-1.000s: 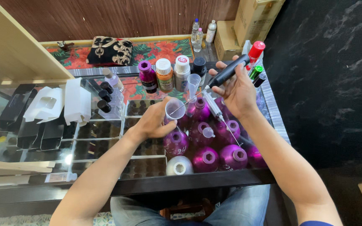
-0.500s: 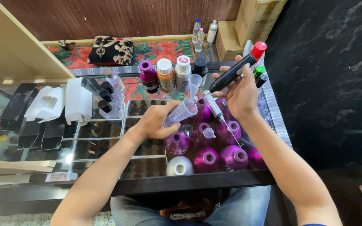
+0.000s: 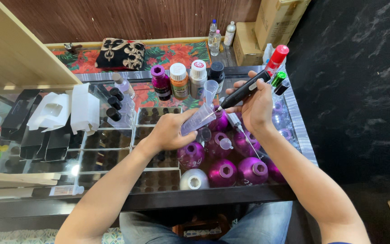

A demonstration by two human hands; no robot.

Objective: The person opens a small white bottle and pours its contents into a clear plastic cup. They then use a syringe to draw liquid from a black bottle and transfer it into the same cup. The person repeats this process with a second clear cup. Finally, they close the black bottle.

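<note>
My left hand (image 3: 170,131) grips a clear plastic measuring tube (image 3: 201,110), tilted so that its open mouth points up and away. My right hand (image 3: 256,108) holds a black marker with a red cap (image 3: 254,82), its tip touching the side of the tube. A syringe with a long needle (image 3: 239,126) hangs below my right hand. Several round purple metal bottles (image 3: 223,171) and one silver bottle (image 3: 194,180) stand on the glass counter (image 3: 113,153) under both hands.
A row of capped bottles (image 3: 188,80) stands behind the hands: purple, orange, silver, black. White and black folded cartons (image 3: 59,113) lie at the left. Small dark-capped vials (image 3: 116,106) sit beside them. A patterned cushion (image 3: 122,53) and cardboard boxes (image 3: 276,22) are at the back.
My left hand has tipped the clear tube from upright to slanted and raised it toward the marker tip. My right hand with the marker has barely moved.
</note>
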